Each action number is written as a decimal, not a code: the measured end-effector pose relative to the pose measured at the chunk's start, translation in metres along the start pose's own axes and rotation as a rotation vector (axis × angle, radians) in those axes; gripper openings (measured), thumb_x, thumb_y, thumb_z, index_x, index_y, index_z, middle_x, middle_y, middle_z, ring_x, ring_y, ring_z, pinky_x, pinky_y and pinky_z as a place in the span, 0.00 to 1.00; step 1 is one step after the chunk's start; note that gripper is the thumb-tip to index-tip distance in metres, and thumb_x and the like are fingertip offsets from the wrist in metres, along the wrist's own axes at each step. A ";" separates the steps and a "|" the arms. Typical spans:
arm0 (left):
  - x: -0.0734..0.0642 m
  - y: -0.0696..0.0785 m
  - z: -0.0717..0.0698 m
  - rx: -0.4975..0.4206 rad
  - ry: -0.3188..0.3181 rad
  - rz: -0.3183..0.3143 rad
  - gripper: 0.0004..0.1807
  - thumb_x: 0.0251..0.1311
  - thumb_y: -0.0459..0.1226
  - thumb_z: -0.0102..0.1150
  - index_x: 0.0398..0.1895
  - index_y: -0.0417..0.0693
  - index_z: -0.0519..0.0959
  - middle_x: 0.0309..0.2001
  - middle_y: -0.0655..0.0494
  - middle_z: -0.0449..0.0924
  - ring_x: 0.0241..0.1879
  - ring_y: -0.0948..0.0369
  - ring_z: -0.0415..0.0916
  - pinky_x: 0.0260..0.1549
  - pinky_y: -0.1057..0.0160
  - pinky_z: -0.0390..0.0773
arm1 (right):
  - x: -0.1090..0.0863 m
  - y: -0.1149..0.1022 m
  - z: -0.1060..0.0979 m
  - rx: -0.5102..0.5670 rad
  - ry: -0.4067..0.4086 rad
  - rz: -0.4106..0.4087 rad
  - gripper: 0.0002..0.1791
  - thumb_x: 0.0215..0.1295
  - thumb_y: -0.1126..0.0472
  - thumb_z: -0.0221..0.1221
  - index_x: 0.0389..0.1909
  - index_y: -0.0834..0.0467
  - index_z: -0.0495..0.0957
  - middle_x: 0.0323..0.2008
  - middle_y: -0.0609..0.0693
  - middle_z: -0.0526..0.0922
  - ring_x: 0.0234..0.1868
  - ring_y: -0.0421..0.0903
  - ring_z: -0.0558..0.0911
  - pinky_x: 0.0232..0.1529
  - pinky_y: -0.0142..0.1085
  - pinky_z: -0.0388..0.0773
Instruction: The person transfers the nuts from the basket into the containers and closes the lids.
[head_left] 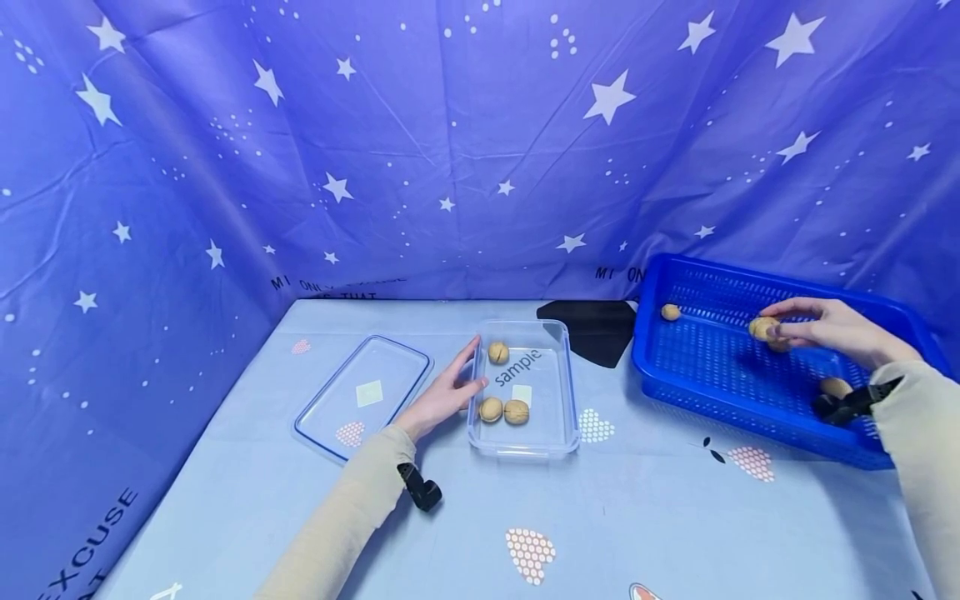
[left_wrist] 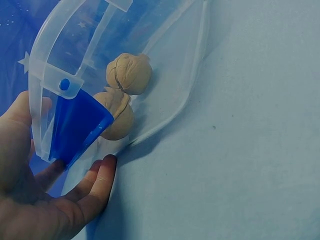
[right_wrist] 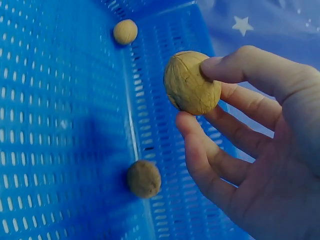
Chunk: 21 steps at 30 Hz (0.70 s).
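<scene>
My left hand (head_left: 444, 396) holds the left side of a clear plastic food container (head_left: 551, 437), its thumb at the rim and its other fingers along the outer wall. Inside lie three walnuts: one walnut (head_left: 498, 352) at the back, and a pair (head_left: 516, 412) side by side near the front left. Over a blue slotted basket (head_left: 750, 417), my right hand (head_left: 840, 329) pinches a walnut (right_wrist: 192, 82) between thumb and fingers. Below it in the basket lie a darker walnut (right_wrist: 144, 179) and a paler one (right_wrist: 125, 32) in a corner. Another walnut (head_left: 835, 387) shows beside the right wrist.
Left of the container, a clear lid (head_left: 330, 417) with a blue seal lies flat on the patterned tablecloth (head_left: 450, 533). A blue star-printed curtain (head_left: 450, 125) hangs behind the table and along its left side. The basket stands at the right, against the curtain.
</scene>
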<state>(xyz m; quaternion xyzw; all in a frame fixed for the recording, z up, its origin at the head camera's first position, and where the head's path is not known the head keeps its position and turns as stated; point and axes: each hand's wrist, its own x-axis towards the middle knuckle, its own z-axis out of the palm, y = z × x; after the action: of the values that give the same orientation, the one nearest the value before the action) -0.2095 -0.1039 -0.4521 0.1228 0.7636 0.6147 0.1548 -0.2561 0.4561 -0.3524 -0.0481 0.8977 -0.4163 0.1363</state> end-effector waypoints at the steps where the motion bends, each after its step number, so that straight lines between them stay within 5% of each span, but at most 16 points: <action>1: 0.000 0.000 0.000 0.000 0.000 -0.001 0.42 0.67 0.40 0.55 0.77 0.70 0.44 0.76 0.51 0.43 0.69 0.41 0.53 0.54 0.48 0.74 | 0.000 -0.003 0.000 -0.013 -0.002 -0.002 0.19 0.70 0.58 0.57 0.56 0.65 0.74 0.43 0.39 0.77 0.40 0.36 0.81 0.39 0.34 0.83; 6: 0.000 0.001 0.000 0.007 -0.004 -0.004 0.41 0.68 0.40 0.54 0.77 0.71 0.44 0.76 0.51 0.43 0.69 0.41 0.53 0.54 0.48 0.74 | -0.001 -0.014 0.000 -0.115 -0.012 0.001 0.27 0.70 0.52 0.57 0.62 0.66 0.70 0.54 0.54 0.73 0.42 0.34 0.76 0.45 0.45 0.78; 9: 0.000 0.002 0.000 0.017 -0.005 0.007 0.41 0.68 0.40 0.54 0.77 0.69 0.44 0.76 0.49 0.43 0.69 0.40 0.52 0.55 0.46 0.73 | -0.002 -0.019 0.001 -0.138 -0.012 -0.009 0.28 0.70 0.52 0.57 0.63 0.66 0.68 0.54 0.53 0.74 0.43 0.37 0.75 0.48 0.53 0.73; 21: 0.000 0.000 0.000 0.025 -0.008 0.008 0.41 0.68 0.40 0.53 0.78 0.65 0.43 0.76 0.50 0.42 0.69 0.40 0.53 0.54 0.48 0.74 | -0.009 -0.043 0.010 -0.104 -0.007 -0.072 0.28 0.71 0.51 0.55 0.63 0.64 0.68 0.47 0.28 0.71 0.51 0.34 0.68 0.51 0.65 0.65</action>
<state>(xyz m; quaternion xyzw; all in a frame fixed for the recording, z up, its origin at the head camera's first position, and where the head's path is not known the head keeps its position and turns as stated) -0.2099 -0.1042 -0.4518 0.1303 0.7702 0.6050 0.1540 -0.2463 0.4230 -0.3242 -0.0890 0.9153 -0.3736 0.1216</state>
